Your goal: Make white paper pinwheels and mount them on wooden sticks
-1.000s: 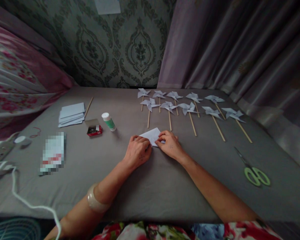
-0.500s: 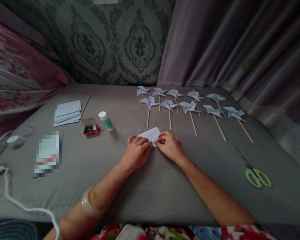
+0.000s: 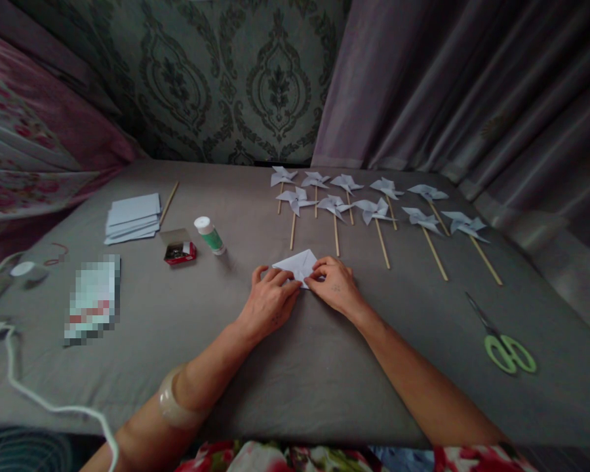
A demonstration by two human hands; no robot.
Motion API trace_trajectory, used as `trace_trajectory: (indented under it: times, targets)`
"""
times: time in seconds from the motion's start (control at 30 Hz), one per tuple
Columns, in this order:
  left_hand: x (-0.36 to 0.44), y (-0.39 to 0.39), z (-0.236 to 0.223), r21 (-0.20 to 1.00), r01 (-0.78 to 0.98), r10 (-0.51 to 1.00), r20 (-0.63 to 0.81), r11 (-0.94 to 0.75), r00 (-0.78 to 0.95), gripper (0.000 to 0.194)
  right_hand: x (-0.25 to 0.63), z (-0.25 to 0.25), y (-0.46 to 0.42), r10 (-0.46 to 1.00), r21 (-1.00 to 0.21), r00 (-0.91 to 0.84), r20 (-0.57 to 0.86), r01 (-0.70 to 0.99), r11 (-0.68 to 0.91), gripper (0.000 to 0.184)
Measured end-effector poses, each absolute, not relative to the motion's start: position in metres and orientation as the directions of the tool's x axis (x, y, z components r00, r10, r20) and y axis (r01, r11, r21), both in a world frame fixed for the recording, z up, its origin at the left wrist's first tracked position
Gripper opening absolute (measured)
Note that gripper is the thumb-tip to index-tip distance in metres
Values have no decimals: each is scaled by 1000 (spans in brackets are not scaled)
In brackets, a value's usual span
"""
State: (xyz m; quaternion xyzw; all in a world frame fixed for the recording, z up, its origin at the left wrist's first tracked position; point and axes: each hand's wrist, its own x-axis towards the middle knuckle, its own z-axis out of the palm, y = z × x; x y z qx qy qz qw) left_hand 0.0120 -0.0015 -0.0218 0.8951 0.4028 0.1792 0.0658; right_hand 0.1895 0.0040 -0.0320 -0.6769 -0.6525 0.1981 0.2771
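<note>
A white sheet of paper [image 3: 295,263], with creases and a pointed far corner, lies flat on the grey cloth in front of me. My left hand [image 3: 271,295] rests over its near left side, fingers bent and pressing the paper down. At the near right edge, my right hand [image 3: 335,283] pinches the paper between thumb and fingers. The two hands' fingertips nearly meet at the near edge. Part of the paper is hidden beneath them.
Several paper pinwheels [image 3: 373,211] on wooden sticks lie at the back right. Green-handled scissors [image 3: 509,354] are at right. Leftward are a glue stick [image 3: 209,236], an open red box [image 3: 179,254] of small metal pieces, a paper stack [image 3: 132,219], a stick [image 3: 169,203] and a white cable [image 3: 54,411].
Both hands stay on the paper in almost the same grip, with only a slight shift of the fingers. The camera view has tilted slightly.
</note>
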Motion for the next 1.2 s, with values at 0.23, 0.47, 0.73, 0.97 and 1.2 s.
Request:
trace_trajectory:
  times: [0.23, 0.47, 0.73, 0.97, 1.2]
  targets:
    - [12, -2, -23, 263, 701, 748, 261, -663, 610, 26, 190, -31, 6, 994, -618, 50, 96, 786, 20, 10]
    - [12, -2, -24, 249, 700, 743, 268, -669, 614, 25, 190, -30, 7, 995, -611, 49, 90, 792, 16, 9]
    - [13, -3, -20, 265, 700, 748, 262, -663, 610, 25, 191, -32, 8, 995, -598, 47, 92, 801, 17, 10]
    - [14, -3, -22, 264, 712, 759, 253, -651, 600, 26, 188, -30, 4, 992, -581, 40, 121, 813, 38, 11]
    - [14, -4, -21, 258, 711, 756, 259, -654, 602, 26, 193, -28, -10, 951, -551, 11, 309, 817, 170, 17]
